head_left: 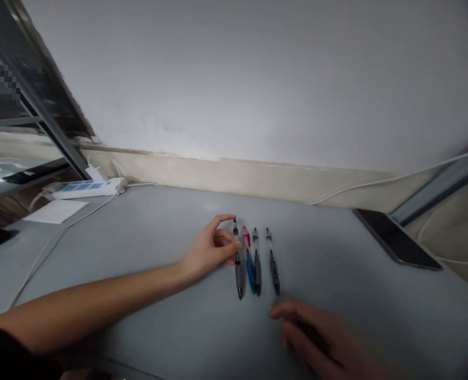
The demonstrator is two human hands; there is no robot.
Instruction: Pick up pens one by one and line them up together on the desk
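Several pens lie side by side on the grey table, tips toward me. My left hand [214, 245] is at the leftmost one, a black and grey pen [239, 274]. Its index fingertip touches the pen's top end, and the thumb and curled fingers grip the barrel. Just right of it are a pen with a red clip and blue grip [250, 269] and a clear pen with a dark grip [257, 266]. Another dark-grip pen [274, 269] lies a little apart at the right. Below that one, my right hand [317, 338] is slightly blurred, fingers bent and apart, holding nothing.
A black phone or tablet [396, 240] lies at the right of the table [158, 332]. At the back left are a white power strip [91, 187], a white card [57, 211] and a cable [59, 232]. Behind stands a pale wall [258, 95].
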